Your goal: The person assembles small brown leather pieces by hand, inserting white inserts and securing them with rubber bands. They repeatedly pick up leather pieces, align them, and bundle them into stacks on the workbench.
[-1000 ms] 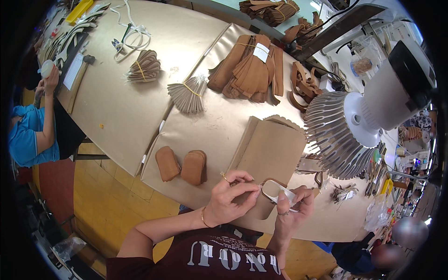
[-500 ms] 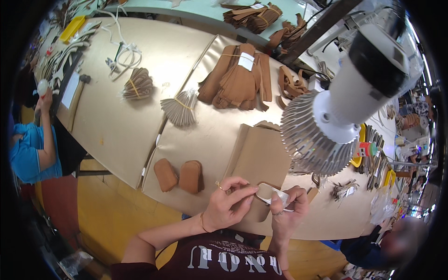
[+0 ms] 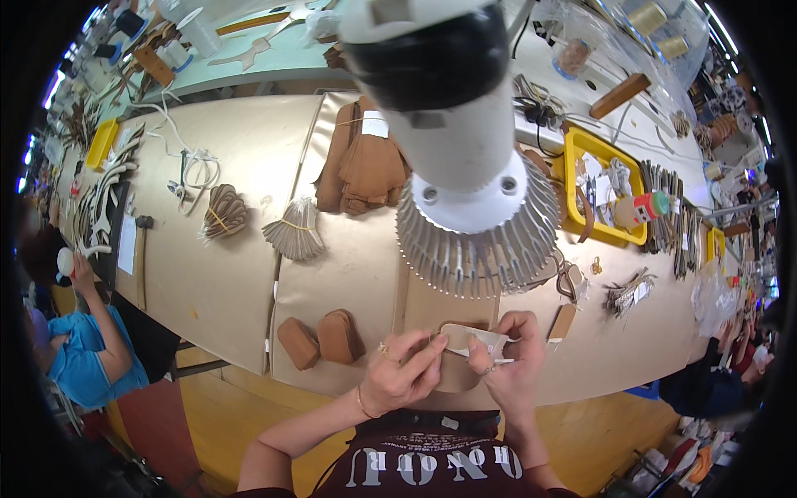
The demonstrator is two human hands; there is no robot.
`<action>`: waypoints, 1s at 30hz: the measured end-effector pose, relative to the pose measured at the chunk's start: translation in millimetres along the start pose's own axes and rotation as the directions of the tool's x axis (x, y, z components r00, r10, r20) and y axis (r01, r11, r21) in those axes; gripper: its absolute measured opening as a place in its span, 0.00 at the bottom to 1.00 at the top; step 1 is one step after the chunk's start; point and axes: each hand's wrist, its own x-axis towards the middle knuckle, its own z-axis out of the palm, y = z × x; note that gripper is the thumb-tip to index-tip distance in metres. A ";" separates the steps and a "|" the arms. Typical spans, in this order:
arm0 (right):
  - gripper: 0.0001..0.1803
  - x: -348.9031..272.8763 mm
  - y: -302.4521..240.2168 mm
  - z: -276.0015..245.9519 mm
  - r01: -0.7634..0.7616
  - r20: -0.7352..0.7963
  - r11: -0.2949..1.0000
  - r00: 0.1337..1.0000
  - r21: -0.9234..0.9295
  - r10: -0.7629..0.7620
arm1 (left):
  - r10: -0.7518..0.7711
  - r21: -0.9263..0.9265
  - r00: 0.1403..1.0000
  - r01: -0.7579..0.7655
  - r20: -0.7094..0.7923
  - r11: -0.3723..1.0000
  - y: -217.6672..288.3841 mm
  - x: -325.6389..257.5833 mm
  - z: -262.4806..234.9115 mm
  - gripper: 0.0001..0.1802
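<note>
Between my two hands is a small pale piece with rounded corners and a brown edge (image 3: 458, 338), tilted above the table. My left hand (image 3: 401, 375) pinches its left end between thumb and fingertips. On the other side, my right hand (image 3: 513, 358) grips the right end, thumb pressed on the pale face and fingers behind. A brown board (image 3: 422, 309) lies beneath the hands, partly hidden by the lamp. Left of it rest two stacks of rounded brown leather pieces, one leaning (image 3: 298, 343) and one thicker (image 3: 337, 336).
A large white lamp with metal fins (image 3: 477, 224) hangs over the table (image 3: 241, 290). Banded brown strips (image 3: 369, 170), a pale bundle (image 3: 295, 232) and a brown bundle (image 3: 224, 212) lie beyond. At right stands a yellow tray (image 3: 570, 174) with a green-capped bottle (image 3: 639, 209). Another person (image 3: 100, 349) works at left.
The whole view has shifted, so the lamp now appears nearer the middle and the yellow tray shows fully. Both hands keep hold of the pale piece, which looks flatter toward me.
</note>
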 end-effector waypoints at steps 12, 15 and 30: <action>0.12 7.8 18.3 -20.3 -0.344 0.144 0.874 0.939 0.343 0.313 | 0.034 0.016 0.998 -0.035 0.061 0.999 -5.4 2.4 -2.6 0.20; 0.09 7.5 21.1 -19.7 -0.345 0.148 0.874 0.938 0.342 0.312 | 0.020 -0.012 0.994 -0.019 0.107 1.000 -4.9 1.1 -4.6 0.17; 0.13 12.9 26.3 -20.3 -0.410 0.213 0.841 0.910 0.353 0.354 | 0.016 0.015 0.990 -0.018 0.142 1.000 -5.1 0.4 -7.4 0.16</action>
